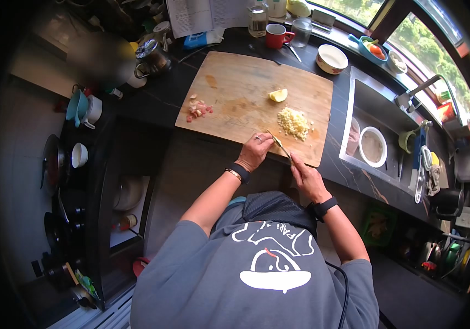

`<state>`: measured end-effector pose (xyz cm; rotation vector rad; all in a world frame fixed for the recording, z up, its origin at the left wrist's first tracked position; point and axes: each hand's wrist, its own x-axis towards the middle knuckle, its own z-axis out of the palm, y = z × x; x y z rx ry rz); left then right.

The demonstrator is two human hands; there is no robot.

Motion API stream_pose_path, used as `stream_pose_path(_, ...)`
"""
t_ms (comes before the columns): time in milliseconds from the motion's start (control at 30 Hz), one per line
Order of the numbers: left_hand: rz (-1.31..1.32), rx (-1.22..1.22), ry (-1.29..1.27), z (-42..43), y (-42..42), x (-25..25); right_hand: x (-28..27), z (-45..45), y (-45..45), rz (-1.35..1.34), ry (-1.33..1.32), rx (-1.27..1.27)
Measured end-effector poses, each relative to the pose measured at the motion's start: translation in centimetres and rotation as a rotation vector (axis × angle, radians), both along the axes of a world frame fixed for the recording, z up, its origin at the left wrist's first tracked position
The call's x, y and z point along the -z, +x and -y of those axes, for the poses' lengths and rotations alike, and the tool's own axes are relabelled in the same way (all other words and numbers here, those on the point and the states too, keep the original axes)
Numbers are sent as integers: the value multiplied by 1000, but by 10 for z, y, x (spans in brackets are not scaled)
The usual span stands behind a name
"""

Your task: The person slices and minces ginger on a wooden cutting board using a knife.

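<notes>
At the front edge of the wooden cutting board [240, 82], my right hand [308, 178] is closed round the handle of a knife [280, 146], whose blade points up and left. My left hand [255, 149], with a ring on one finger, is closed at the blade's tip; a small pale bit shows there, too small to name. Just beyond the knife lies a pile of chopped pale yellow pieces [294, 123], with a yellow wedge [278, 95] behind it. Small pink pieces [198, 109] are on the board's left side.
To the right is a sink [358, 90] holding a white round container [373, 147]. Behind the board stand a red mug [279, 36], a glass jar [301, 33] and a bowl [332, 59]. A metal pot [153, 57] is at the back left.
</notes>
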<state>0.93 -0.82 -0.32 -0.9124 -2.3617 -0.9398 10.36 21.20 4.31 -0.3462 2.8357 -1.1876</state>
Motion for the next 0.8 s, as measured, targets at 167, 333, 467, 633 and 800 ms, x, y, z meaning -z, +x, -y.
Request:
stream_pose_path(167, 16, -4, 6, 0, 1, 1, 7, 7, -8, -4, 6, 17)
stream_pose_path(333, 3, -5, -14, 3, 3, 1, 16, 8, -8, -15, -30, 59)
stream_pose_path(467, -22, 7, -30, 3, 1, 2, 11, -19, 6, 78, -97, 46)
stream_pose_path(633, 37, -6, -11, 2, 3, -1, -10, -23, -2, 141, -124, 172)
stream_pose_path(800, -19, 18, -43, 5, -1, 5, -3, -7, -1, -151, -70, -8)
